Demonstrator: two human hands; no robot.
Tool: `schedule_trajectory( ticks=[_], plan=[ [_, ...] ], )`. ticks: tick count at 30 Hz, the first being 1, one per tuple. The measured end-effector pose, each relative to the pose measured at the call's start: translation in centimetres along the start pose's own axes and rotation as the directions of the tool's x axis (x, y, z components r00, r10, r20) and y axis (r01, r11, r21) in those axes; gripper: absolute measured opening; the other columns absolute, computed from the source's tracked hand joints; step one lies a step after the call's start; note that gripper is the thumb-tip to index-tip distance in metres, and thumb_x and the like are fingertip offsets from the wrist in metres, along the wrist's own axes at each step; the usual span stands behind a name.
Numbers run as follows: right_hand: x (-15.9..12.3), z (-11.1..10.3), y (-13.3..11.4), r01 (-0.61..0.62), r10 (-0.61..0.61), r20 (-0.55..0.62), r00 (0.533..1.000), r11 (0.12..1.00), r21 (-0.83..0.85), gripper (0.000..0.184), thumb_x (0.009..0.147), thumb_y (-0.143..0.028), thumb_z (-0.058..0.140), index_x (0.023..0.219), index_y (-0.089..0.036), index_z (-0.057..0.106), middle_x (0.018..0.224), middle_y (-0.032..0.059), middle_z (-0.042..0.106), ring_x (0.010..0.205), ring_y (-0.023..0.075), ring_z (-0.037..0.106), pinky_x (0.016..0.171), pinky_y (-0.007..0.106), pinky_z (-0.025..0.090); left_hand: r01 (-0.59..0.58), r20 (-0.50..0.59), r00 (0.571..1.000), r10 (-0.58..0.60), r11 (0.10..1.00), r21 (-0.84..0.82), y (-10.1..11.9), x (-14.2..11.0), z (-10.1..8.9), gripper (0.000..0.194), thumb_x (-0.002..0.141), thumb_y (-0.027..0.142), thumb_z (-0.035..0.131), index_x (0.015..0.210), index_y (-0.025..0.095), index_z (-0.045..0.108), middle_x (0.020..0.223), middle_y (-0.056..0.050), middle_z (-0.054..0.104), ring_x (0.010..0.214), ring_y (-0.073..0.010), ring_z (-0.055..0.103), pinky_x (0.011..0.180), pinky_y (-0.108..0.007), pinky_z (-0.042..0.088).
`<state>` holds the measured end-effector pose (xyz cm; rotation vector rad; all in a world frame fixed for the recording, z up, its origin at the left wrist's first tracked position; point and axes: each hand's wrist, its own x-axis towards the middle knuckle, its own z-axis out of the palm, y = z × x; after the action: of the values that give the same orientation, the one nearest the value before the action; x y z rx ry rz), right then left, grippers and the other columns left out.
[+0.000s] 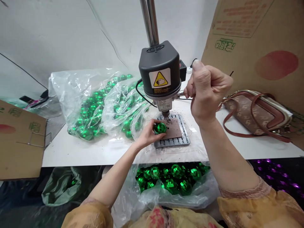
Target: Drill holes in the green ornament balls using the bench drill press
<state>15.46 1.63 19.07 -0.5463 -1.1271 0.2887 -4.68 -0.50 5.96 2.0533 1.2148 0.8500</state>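
Observation:
Between the thumb and fingers of my left hand point(150, 133) is a shiny green faceted ball point(161, 127), held at the left side of the board on the drill press base. My right hand point(207, 88) is raised and closed around the feed handle point(181, 93) at the side of the bench drill press point(159, 72); most of the handle is hidden by the fingers. The drill chuck point(166, 113) hangs just above and behind the ball. Dark shavings lie scattered over the brown board point(174, 128) and the slotted metal base point(186, 134).
Clear plastic bags point(68, 91) full of green balls stand on the left of the white table point(78, 156). Another open bag point(154, 199) of green balls sits below the front edge. A brown handbag point(256, 112) and a large carton point(247, 41) are at right, another carton point(21, 152) at left.

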Motion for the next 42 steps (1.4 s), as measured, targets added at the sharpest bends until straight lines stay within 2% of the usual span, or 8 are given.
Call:
schedule_trajectory(
  ticks=[3,9,15,22,26,34,38,42],
  plan=[
    [0.0,0.0,-0.1,0.006,-0.005,-0.013,1.000,0.999,0.049,0.050,0.093,-0.041,0.056,0.053,-0.019,0.034,0.050,-0.0046,0.029,0.043,0.0034,0.027,0.044,0.026,0.027,-0.040,0.054,0.998,0.038,0.998,0.038,-0.6,0.4,0.8,0.053,0.079,0.038,0.078,0.127,0.024,0.060,0.113,-0.008,0.064,0.096,-0.0225,0.061,0.079,-0.033,0.050],
    [0.1,0.1,-0.2,-0.006,0.007,-0.018,1.000,0.997,0.073,0.054,0.088,-0.047,0.061,0.051,-0.019,0.033,0.047,-0.0057,0.028,0.041,0.0034,0.027,0.042,0.027,0.025,0.087,-0.047,0.995,-0.085,0.995,0.051,-1.0,1.2,2.1,0.055,0.074,0.037,0.081,0.121,0.020,0.059,0.104,-0.006,0.067,0.080,-0.0192,0.059,0.073,-0.035,0.051],
    [0.0,0.1,-0.5,0.001,0.002,-0.026,1.000,0.994,0.111,0.053,0.087,-0.046,0.062,0.050,-0.019,0.035,0.047,-0.0061,0.027,0.040,0.0034,0.029,0.042,0.027,0.024,0.080,-0.156,0.985,-0.072,0.996,0.047,-0.9,1.8,3.8,0.051,0.070,0.038,0.085,0.112,0.021,0.063,0.105,-0.006,0.066,0.097,-0.0250,0.063,0.085,-0.040,0.052],
    [0.2,0.0,-0.5,-0.041,0.043,-0.011,0.999,0.992,0.117,0.057,0.082,-0.054,0.066,0.048,-0.020,0.036,0.043,-0.0051,0.033,0.038,0.0066,0.029,0.041,0.033,0.023,0.118,-0.195,0.968,-0.155,0.974,-0.192,-1.7,1.0,5.1,0.056,0.075,0.039,0.082,0.124,0.023,0.059,0.114,-0.007,0.068,0.104,-0.0249,0.066,0.094,-0.042,0.053],
    [0.1,0.0,-0.5,-0.006,0.008,-0.014,1.000,0.989,0.149,0.055,0.085,-0.047,0.066,0.048,-0.019,0.037,0.044,-0.0055,0.030,0.039,0.0054,0.029,0.042,0.030,0.021,0.125,-0.259,0.951,-0.168,0.977,-0.173,-1.4,1.0,5.3,0.058,0.070,0.040,0.086,0.118,0.022,0.059,0.112,-0.007,0.068,0.105,-0.0261,0.065,0.093,-0.043,0.054],
    [-0.1,-0.2,0.0,0.011,-0.009,0.029,1.000,0.998,-0.058,0.053,0.095,-0.049,0.051,0.055,-0.021,0.030,0.049,-0.0040,0.029,0.043,0.0053,0.026,0.045,0.029,0.027,0.064,-0.215,0.972,-0.093,0.988,-0.141,-0.7,1.8,6.0,0.054,0.073,0.037,0.084,0.119,0.019,0.062,0.110,-0.009,0.070,0.103,-0.0268,0.066,0.092,-0.043,0.053],
    [-0.1,-0.4,-0.2,-0.037,0.037,0.018,0.999,0.999,-0.005,0.055,0.090,-0.052,0.057,0.052,-0.021,0.034,0.047,-0.0039,0.031,0.043,0.0072,0.027,0.043,0.031,0.026,0.068,-0.217,0.971,-0.104,0.984,-0.167,-1.1,1.5,6.4,0.057,0.075,0.036,0.083,0.124,0.020,0.058,0.120,-0.010,0.068,0.112,-0.0278,0.065,0.099,-0.045,0.051],
    [-0.9,-0.5,-0.1,-0.017,0.018,-0.015,1.000,0.996,0.085,0.056,0.090,-0.045,0.062,0.048,-0.020,0.034,0.045,-0.0046,0.028,0.041,0.0066,0.029,0.043,0.031,0.022,0.085,-0.232,0.964,-0.127,0.979,-0.184,-1.3,1.1,6.7,0.057,0.075,0.036,0.082,0.122,0.020,0.056,0.115,-0.009,0.068,0.108,-0.0259,0.066,0.096,-0.042,0.053]
  ],
)
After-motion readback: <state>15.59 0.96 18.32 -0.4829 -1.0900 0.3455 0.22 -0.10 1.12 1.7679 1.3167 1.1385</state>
